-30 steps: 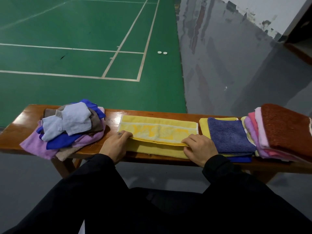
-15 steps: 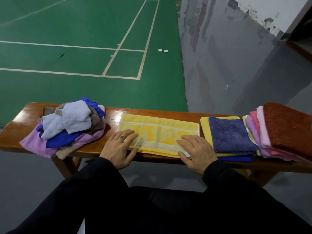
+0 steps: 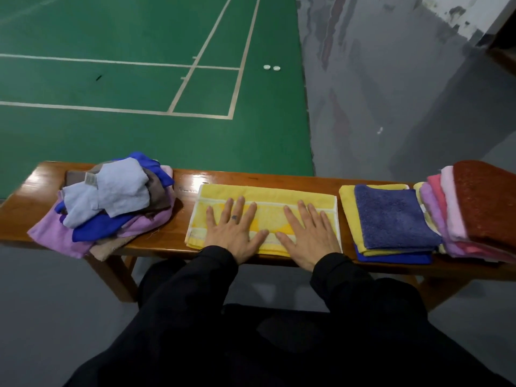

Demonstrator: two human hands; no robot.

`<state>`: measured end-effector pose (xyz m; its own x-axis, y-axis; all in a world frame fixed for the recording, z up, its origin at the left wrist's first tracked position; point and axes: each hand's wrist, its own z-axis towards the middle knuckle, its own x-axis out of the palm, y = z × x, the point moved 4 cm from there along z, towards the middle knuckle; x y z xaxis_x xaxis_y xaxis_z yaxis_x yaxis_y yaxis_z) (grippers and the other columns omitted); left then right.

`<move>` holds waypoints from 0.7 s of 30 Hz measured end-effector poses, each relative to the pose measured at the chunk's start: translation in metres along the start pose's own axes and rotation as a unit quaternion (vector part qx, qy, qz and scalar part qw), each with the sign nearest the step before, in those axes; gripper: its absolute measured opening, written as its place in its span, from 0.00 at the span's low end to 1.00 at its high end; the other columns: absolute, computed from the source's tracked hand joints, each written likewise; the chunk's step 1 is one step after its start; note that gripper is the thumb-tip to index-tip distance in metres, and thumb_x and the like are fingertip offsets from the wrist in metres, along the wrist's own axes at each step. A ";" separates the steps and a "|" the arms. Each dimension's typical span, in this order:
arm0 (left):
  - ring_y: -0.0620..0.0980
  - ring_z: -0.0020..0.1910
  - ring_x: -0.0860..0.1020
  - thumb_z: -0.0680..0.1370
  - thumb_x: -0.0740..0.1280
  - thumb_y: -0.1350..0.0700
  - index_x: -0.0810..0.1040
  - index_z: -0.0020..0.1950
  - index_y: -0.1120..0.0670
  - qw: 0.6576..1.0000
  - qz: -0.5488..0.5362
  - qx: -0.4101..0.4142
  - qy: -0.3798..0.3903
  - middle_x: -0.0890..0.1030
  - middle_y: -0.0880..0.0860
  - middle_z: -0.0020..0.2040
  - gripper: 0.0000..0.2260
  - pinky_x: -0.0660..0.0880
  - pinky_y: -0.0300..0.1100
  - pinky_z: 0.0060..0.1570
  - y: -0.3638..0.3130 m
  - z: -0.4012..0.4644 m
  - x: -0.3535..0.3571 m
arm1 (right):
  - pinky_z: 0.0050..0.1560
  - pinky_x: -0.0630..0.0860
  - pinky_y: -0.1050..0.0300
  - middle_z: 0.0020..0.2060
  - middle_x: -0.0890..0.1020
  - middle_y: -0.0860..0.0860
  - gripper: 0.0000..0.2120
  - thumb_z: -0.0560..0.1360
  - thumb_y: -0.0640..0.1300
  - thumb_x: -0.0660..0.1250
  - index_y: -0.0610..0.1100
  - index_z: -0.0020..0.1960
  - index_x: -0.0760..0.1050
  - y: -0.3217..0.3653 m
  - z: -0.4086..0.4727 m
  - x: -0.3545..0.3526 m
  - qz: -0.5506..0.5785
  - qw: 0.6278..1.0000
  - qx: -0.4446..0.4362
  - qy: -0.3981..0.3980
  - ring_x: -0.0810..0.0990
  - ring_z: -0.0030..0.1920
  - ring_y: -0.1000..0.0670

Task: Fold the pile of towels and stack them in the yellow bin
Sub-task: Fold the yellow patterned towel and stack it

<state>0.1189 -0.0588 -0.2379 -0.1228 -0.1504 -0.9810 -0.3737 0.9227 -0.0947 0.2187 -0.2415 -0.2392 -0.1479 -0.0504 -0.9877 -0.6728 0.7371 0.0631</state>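
Over on the left end of the wooden bench point(image 3: 16, 213) sits the unfolded pile of towels point(image 3: 111, 202), a loose heap with a pale blue one on top and royal blue, brown and lilac ones tumbling out beneath it; a lilac corner hangs over the near edge. Just beside the pile, in the middle of the bench, lies the yellow towel point(image 3: 268, 195), folded into a long flat band with its pale stripe running lengthways. Both hands rest on it, palms down. The left hand point(image 3: 236, 233) has its fingers straight and fanned apart (a small dark mark shows on one finger), and the right hand point(image 3: 305, 236) lies next to it with fingers equally straight and spread, neither one gripping any cloth. Black sleeves point(image 3: 349, 277) reach back toward the viewer. Further right is a small folded stack point(image 3: 391, 216) with a dark blue-purple towel on top of yellow and blue ones, and touching it at the far right is a taller slanted stack point(image 3: 480, 208) of pinks and lilacs topped by a rust-brown towel. Behind the bench stretches the green court floor point(image 3: 125, 141).
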 end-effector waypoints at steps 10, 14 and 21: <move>0.65 0.72 0.68 0.78 0.65 0.44 0.59 0.78 0.58 0.920 -0.197 -0.331 -0.076 0.63 0.61 0.77 0.33 0.68 0.59 0.68 0.085 -0.010 -0.040 | 0.81 0.39 0.43 0.82 0.38 0.48 0.39 0.78 0.74 0.33 0.56 0.83 0.37 -0.002 0.001 0.000 0.009 1.000 -0.010 0.006 0.37 0.82 0.45; 0.59 0.54 0.77 0.74 0.74 0.48 0.72 0.66 0.63 0.868 -0.343 -0.358 -0.038 0.77 0.59 0.59 0.27 0.75 0.48 0.54 0.092 0.000 -0.039 | 0.81 0.43 0.48 0.83 0.52 0.50 0.42 0.76 0.75 0.33 0.55 0.83 0.53 -0.005 -0.003 -0.008 0.135 0.991 -0.019 -0.012 0.47 0.83 0.48; 0.54 0.44 0.78 0.77 0.74 0.52 0.79 0.58 0.60 0.855 -0.429 -0.292 0.012 0.80 0.56 0.52 0.16 0.75 0.43 0.42 0.093 0.017 -0.054 | 0.67 0.71 0.53 0.66 0.77 0.53 0.31 0.80 0.68 0.49 0.50 0.73 0.71 -0.026 -0.038 -0.029 0.382 0.903 0.045 -0.190 0.73 0.66 0.54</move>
<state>0.1066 0.0412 -0.1967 0.4105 -0.6962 -0.5889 -0.7306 0.1354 -0.6693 0.2130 -0.2852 -0.2071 -0.2728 0.7189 -0.6393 -0.4152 0.5115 0.7523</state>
